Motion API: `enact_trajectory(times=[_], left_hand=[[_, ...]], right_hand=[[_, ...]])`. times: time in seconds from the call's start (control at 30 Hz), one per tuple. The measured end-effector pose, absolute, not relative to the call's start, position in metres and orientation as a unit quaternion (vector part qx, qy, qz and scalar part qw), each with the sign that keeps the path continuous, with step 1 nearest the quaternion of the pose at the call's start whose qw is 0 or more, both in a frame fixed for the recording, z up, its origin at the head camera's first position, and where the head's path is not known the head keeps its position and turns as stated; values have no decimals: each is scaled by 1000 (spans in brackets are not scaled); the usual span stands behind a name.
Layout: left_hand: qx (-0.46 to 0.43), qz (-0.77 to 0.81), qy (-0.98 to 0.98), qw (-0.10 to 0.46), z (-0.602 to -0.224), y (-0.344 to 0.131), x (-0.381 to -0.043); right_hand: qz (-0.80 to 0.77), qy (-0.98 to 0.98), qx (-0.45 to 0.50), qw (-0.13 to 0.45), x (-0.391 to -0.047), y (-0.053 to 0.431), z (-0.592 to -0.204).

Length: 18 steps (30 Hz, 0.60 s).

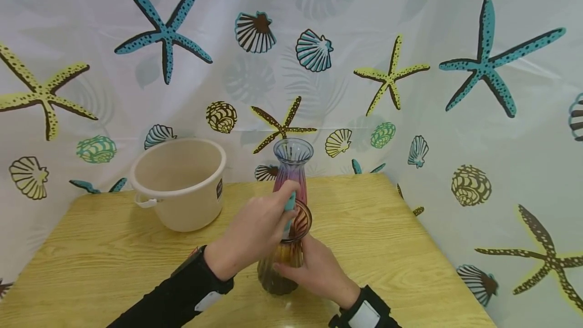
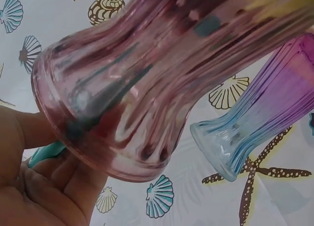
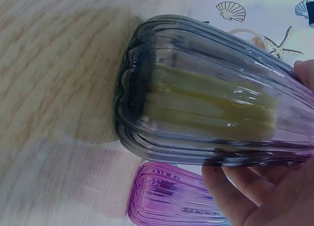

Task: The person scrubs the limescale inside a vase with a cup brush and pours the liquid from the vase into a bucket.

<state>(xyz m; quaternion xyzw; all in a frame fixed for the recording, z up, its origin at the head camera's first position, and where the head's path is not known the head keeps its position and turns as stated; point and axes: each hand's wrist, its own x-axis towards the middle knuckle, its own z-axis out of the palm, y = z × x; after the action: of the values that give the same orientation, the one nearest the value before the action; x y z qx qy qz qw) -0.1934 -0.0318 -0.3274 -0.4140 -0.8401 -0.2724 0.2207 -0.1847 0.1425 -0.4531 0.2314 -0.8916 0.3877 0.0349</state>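
In the head view, my left hand (image 1: 255,227) grips the teal handle (image 1: 289,209) of a sponge brush, which runs down into the mouth of a ribbed glass vase (image 1: 278,280). The vase is reddish-brown at its rim and grey towards its base. Its yellow-green sponge head (image 3: 211,105) shows through the glass in the right wrist view. Lower down, my right hand (image 1: 321,270) holds the vase around its body, fingers on one side and thumb on the other. The base is at the tabletop; whether it rests there fully I cannot tell.
Just behind stands a second ribbed vase (image 1: 293,166), blue at the rim and pink-purple below. A cream bucket (image 1: 191,209) with a handle is at the back left of the wooden table (image 1: 364,227). A curtain (image 1: 273,80) printed with starfish and shells hangs behind and to the right.
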Motion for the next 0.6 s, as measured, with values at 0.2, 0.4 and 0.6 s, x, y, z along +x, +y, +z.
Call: enact_trajectory(times=[0.2,0.4,0.6], left_hand=[[-401,-252,-857,204,-320,-32,-194],[-381,-267,-870,164,-314,-37,-193],[-356,-300,-876,125,-310,-41,-190]], right_hand=[[385,-892,233,33,-186,143,-453],[385,-893,232,33,-186,142,-452],[388,-893,226,26,-186,143,-452]])
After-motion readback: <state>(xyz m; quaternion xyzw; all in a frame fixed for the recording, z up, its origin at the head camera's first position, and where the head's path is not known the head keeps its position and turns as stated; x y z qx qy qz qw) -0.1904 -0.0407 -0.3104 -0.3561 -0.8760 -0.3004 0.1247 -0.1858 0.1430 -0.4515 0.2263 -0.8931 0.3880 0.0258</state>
